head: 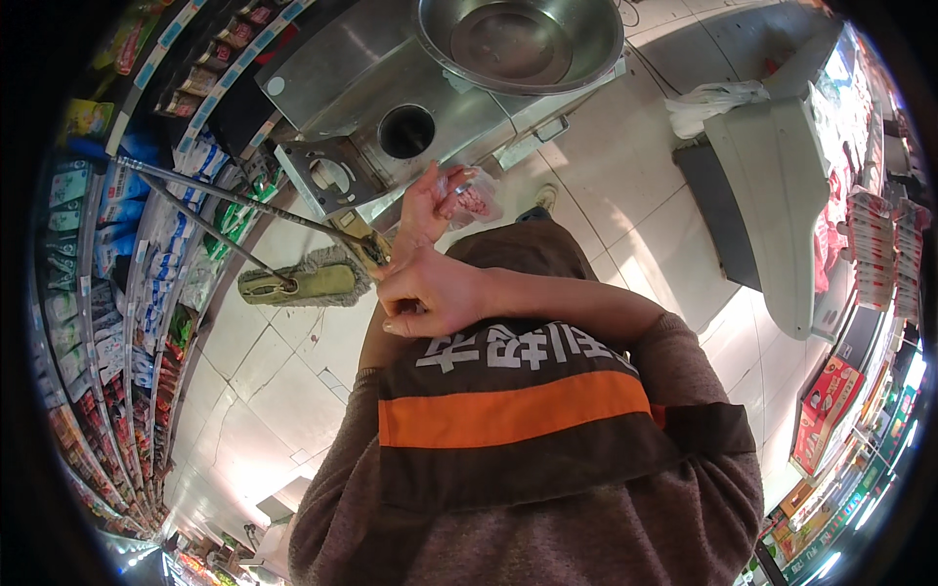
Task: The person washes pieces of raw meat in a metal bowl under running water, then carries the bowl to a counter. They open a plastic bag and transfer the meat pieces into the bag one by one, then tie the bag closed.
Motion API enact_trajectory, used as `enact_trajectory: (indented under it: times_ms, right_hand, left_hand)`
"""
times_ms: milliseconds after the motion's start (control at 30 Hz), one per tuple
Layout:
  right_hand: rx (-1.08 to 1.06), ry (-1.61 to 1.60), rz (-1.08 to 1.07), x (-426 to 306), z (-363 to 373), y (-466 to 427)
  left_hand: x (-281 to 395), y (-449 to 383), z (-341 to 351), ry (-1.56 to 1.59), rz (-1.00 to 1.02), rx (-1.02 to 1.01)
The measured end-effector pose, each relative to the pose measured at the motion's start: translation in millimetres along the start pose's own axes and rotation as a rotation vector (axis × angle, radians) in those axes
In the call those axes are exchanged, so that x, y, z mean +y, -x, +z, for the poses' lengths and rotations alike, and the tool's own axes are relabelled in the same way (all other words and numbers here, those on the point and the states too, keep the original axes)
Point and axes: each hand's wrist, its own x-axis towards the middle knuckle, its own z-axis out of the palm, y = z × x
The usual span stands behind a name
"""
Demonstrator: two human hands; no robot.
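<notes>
My left hand (429, 201) is raised in front of me, palm partly up. Its fingers are on a clear plastic bag (480, 198) with small pink pieces inside that look like meat. My right hand (432, 293) crosses over my left forearm near the wrist, its fingers curled into a loose fist. No object shows in it. Beyond the hands is a stainless steel counter (465, 124) with a round dark opening (406, 132). A metal plate with a round cutout (330, 176) stands at its left. A wide steel basin (513, 44) rests at its far edge.
A dust mop (308, 284) lies on the tiled floor at left, near long poles (242, 198). Shelves of packaged goods (117, 293) curve along the left. At right stand a pale display case (769, 198) and a white plastic bag (714, 106). My shoe (546, 196) is on the tiles.
</notes>
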Motion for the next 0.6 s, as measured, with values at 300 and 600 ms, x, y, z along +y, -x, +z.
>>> enact_trajectory:
  times_ms: [300,600]
  right_hand:
    - [0.555,0.886,-1.473,-142.7,10.3,-6.0]
    - [0.734,0.687,-1.599,-184.6,30.9,-23.3]
  left_hand:
    - [7.3,5.2,-4.8,-0.081,-0.015,-0.045]
    - [7.3,9.3,-0.2,-0.072,-0.006,-0.025]
